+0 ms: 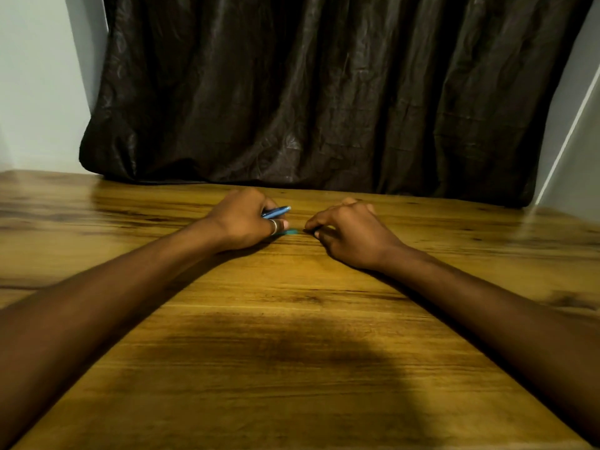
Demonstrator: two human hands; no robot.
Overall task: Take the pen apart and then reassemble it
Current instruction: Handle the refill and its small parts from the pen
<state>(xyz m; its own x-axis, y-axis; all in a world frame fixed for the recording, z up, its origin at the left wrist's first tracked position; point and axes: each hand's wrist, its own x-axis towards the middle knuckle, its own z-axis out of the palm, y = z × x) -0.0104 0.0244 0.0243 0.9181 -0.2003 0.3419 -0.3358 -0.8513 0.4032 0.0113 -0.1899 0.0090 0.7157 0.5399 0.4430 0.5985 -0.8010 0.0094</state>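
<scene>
My left hand rests on the wooden table near its far edge, closed around a blue pen part whose end pokes out to the right. A ring sits on one finger of that hand. A small teal piece lies on the table just below the pen, between my two hands. My right hand lies close to the right of it, fingertips pinched together at the table surface next to the teal piece; what they pinch is too small to tell.
A dark brown curtain hangs behind the table's far edge. Pale walls show at both sides. Both forearms stretch across the tabletop from the near corners.
</scene>
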